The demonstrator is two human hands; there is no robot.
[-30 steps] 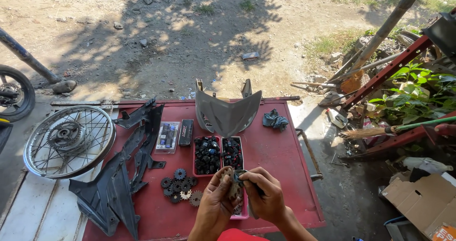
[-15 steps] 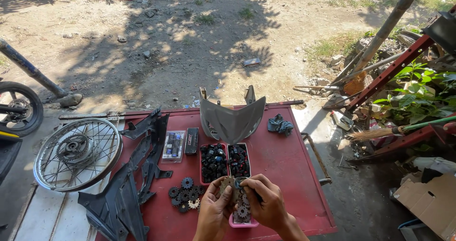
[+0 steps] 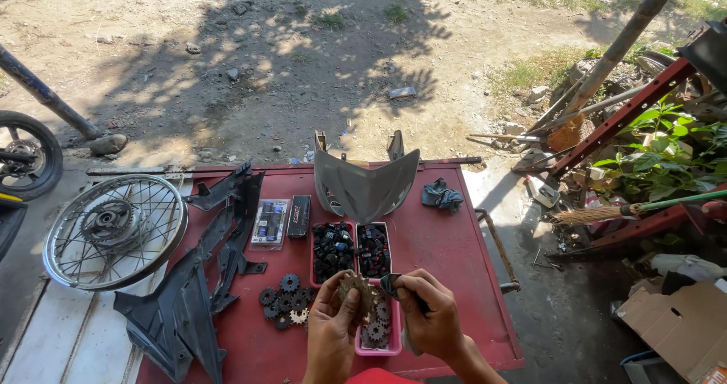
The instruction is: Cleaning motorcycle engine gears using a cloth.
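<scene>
Hands work a sprocket over a red bench (image 3: 454, 278).
The left hand (image 3: 331, 338) grips a worn sprocket (image 3: 356, 289), held above the pink tray (image 3: 394, 342); the right hand (image 3: 432, 320) pinches what looks like a rag. A loosened grip could drop the sprocket among the loose sprockets (image 3: 286, 308).

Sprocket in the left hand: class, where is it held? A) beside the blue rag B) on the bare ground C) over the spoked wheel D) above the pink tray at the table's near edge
D: the left hand holds the sprocket over the pink tray on the red table.
</scene>
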